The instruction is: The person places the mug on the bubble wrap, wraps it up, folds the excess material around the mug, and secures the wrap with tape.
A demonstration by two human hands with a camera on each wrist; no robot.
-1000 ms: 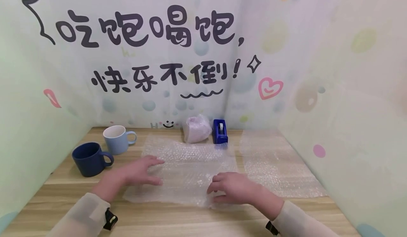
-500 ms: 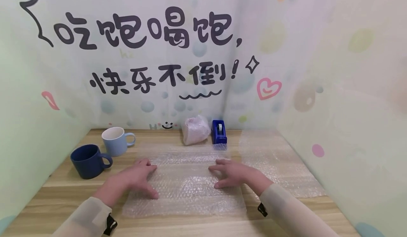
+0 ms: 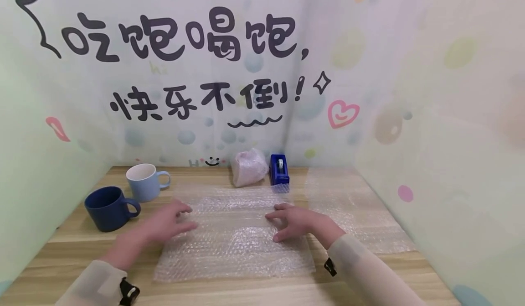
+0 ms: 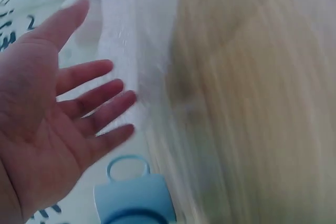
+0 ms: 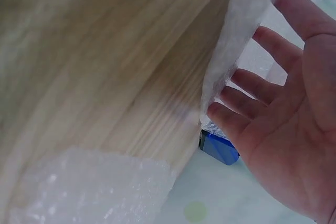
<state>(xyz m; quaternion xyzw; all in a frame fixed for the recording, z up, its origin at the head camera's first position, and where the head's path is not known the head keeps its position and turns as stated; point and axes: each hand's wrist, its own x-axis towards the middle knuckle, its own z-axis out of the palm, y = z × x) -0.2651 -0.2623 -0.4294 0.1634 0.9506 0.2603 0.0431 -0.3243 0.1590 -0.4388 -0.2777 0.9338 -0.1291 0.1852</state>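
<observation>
A sheet of clear bubble wrap (image 3: 229,253) lies flat on the wooden table in front of me. Over its left edge is my left hand (image 3: 170,220), fingers spread and relaxed, holding nothing. In the left wrist view that hand (image 4: 68,98) appears palm-on, its fingers apart. My right hand (image 3: 293,221) is at the sheet's right side with loosely extended fingers. The right wrist view shows this hand's fingertips (image 5: 220,111) at the bubble wrap, seemingly resting on it. A dark blue mug (image 3: 105,211) and a light blue mug (image 3: 143,187) stand left of my left hand.
A bubble-wrapped bundle (image 3: 249,170) sits at the back beside a blue tape dispenser (image 3: 279,174). Another bubble wrap sheet (image 3: 352,219) lies on the right of the table (image 3: 229,294). Walls rise at the back and both sides.
The bubble wrap's front edge has come nearer to me and lies flatter. My right hand has moved away from the front edge to the sheet's right side. My left hand has shifted slightly left.
</observation>
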